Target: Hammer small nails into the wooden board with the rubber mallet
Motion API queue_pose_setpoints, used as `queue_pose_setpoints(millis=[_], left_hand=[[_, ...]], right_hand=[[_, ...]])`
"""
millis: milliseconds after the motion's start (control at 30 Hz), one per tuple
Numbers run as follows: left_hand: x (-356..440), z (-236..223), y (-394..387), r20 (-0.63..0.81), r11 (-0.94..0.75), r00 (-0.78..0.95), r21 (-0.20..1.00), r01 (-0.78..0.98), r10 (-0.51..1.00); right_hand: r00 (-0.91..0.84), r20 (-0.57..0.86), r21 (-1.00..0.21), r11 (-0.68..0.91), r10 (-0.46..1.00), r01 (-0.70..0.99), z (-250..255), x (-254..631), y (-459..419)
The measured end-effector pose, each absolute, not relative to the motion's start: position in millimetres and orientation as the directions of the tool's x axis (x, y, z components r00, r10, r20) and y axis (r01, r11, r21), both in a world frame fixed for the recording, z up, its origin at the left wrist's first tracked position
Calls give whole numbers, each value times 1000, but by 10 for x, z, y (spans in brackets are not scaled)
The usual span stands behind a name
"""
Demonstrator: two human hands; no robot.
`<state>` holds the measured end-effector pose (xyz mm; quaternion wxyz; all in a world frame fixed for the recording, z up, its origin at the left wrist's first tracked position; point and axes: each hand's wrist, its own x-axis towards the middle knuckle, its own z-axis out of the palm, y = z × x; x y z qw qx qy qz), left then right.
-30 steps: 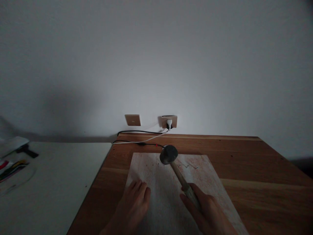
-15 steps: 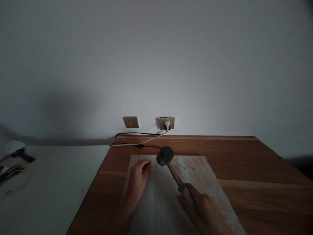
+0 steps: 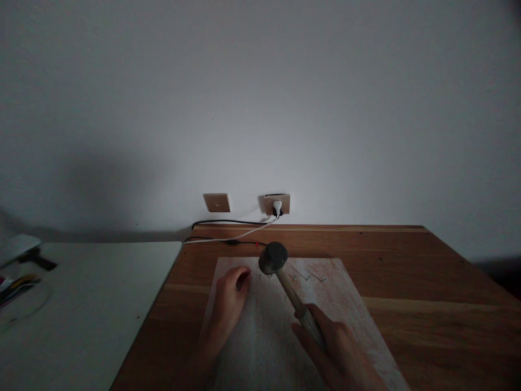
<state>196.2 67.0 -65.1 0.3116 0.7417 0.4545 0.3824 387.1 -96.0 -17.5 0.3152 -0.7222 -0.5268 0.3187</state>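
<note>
My right hand (image 3: 337, 342) is wrapped around the wooden handle of a mallet (image 3: 273, 258). Its dark, rounded head is held up over the far part of a pale, reddish-streaked board (image 3: 268, 331). To the left, my left hand (image 3: 230, 296) rests at the board's far left part, with thumb and forefinger pinched together. Whatever is between those fingertips is too small to make out. Several thin nails (image 3: 323, 279) stand in a row along the far part of the board, and the mallet head hides a stretch of that row.
The board lies on a brown wooden table (image 3: 439, 277). A white surface (image 3: 97, 304) adjoins on the left, with a black tool (image 3: 38, 259) and cables at its far side. A black cable (image 3: 232, 241) and a white plug (image 3: 277, 206) are at the wall behind.
The mallet and my right hand have shifted very slightly left, about as much as the whole view. My left hand keeps its pinch in the same place on the board.
</note>
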Motion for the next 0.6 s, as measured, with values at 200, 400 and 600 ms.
queue_pose_setpoints(millis=[200,400,600], left_hand=[[1966,-687,665,312,-422,302,793,440,901],[1975,-702,678,344,-452,314,796,402,885],[2005,-694,688,226,-323,273,859,397,935]], right_hand=[[233,-133,-798,-244,963,551,-172,3871,-941],[171,-171,-758,-240,970,606,-235,3859,-850],[143,-212,-726,-254,967,639,-264,3811,-745]])
